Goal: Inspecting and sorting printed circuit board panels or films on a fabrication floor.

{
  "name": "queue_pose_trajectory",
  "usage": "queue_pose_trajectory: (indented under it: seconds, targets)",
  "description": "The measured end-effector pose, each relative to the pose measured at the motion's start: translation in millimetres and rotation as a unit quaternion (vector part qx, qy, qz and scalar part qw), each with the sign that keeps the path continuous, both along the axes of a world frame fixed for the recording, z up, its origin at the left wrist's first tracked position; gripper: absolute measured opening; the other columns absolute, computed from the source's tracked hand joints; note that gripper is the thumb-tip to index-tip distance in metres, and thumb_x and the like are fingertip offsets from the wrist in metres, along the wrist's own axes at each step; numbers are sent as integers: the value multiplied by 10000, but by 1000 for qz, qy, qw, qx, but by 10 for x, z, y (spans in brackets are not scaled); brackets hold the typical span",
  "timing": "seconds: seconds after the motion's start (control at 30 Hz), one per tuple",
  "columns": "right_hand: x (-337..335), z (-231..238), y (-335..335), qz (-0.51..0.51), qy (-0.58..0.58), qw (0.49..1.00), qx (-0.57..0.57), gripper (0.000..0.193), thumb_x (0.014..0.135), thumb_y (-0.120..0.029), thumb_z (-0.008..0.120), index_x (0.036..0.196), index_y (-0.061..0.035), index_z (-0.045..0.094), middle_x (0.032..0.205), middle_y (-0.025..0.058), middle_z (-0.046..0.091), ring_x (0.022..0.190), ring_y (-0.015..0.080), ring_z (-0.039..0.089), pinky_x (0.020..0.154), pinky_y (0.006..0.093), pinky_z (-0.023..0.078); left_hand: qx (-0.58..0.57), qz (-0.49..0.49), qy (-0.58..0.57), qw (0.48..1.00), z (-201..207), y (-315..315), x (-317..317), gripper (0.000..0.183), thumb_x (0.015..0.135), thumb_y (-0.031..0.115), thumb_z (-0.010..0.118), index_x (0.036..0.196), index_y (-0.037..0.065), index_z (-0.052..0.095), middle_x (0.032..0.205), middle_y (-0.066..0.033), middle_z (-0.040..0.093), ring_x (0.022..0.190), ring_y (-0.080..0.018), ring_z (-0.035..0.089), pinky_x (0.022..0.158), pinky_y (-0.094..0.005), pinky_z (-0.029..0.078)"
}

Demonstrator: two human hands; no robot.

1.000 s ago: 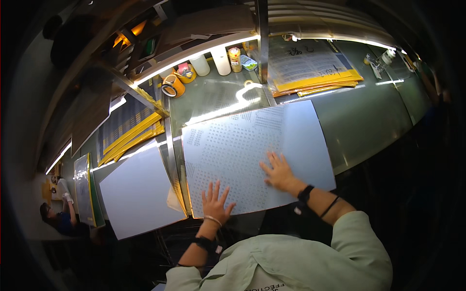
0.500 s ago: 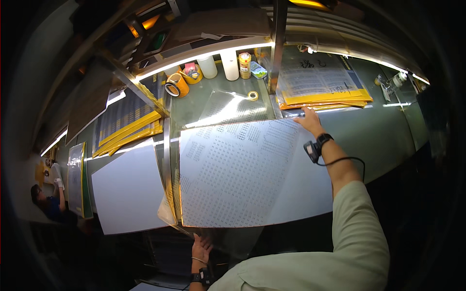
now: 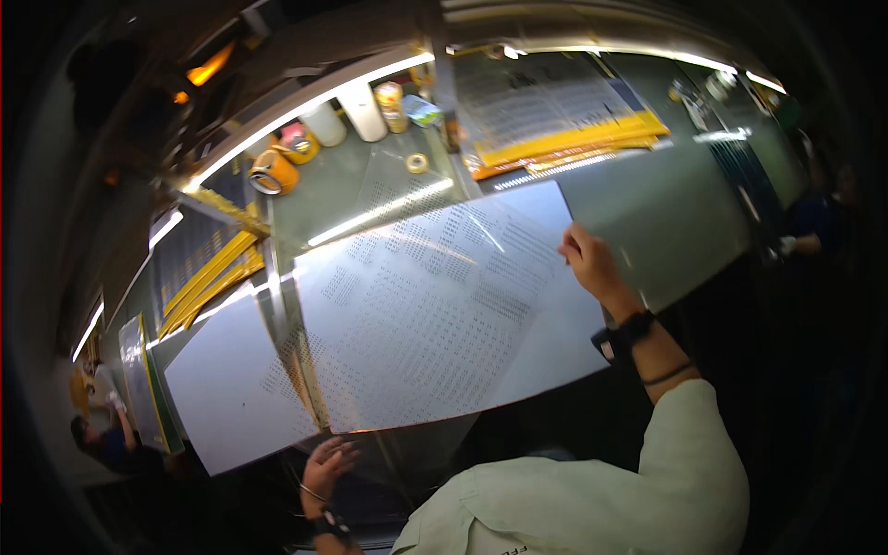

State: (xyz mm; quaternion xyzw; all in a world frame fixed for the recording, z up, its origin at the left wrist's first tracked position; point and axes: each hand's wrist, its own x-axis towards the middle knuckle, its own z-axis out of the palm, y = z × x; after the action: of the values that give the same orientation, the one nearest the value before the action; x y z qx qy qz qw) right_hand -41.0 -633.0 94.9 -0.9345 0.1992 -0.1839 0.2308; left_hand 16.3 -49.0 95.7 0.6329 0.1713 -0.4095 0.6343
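A white panel [image 3: 564, 338] lies on the bench in front of me, with a clear film printed with rows of small dark marks [image 3: 416, 305] over most of it. The film's left part reaches over a second white panel [image 3: 217, 379]. At the first panel's right edge is my right hand [image 3: 597, 268], its fingers curled closed; whether they pinch the film or the panel edge is hidden. My left hand [image 3: 328, 465] is just below the near left corner of that panel, palm partly up, fingers apart and holding nothing visible.
Yellow-edged clear sleeves lie stacked at the back right [image 3: 564, 120] and left [image 3: 213, 273]. Tape rolls [image 3: 274, 172], white bottles [image 3: 362, 113] and a small tape ring [image 3: 417, 163] stand or lie behind the panel. Co-workers are at far left [image 3: 116, 430] and far right [image 3: 814, 222].
The view has swung right. My right hand has come from the panel's far edge to its right edge. The printed film has shifted left, overlapping the second panel. My left hand stays near the front corner.
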Motion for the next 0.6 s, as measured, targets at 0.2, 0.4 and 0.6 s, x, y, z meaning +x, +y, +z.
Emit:
queue_pose_trajectory:
  seconds: [0.2,0.4,0.6]
  targets:
    - [-1457,-412,407,-138,-12,864,483,59,791,34,496,841,4,506,676,79,580,555,103,571,460,227,452,-59,29,-82,994,-655,362,1766,238,882,228,526,1046,56,542,910,-77,614,839,-196,612,652,-293,492]
    - [-2058,-617,625,-321,-31,839,438,46,789,8,565,776,-6,523,647,38,532,557,83,522,503,196,453,87,-10,-280,956,-151,-961,2098,220,889,236,526,999,59,594,881,-64,648,690,-147,623,588,-231,479]
    - [-2143,-805,688,-277,-23,934,226,102,742,-19,636,740,-11,535,632,18,533,560,79,485,516,221,405,83,-23,-323,942,59,-1037,2129,202,889,235,529,990,79,607,868,-46,648,694,-135,624,562,-184,445]
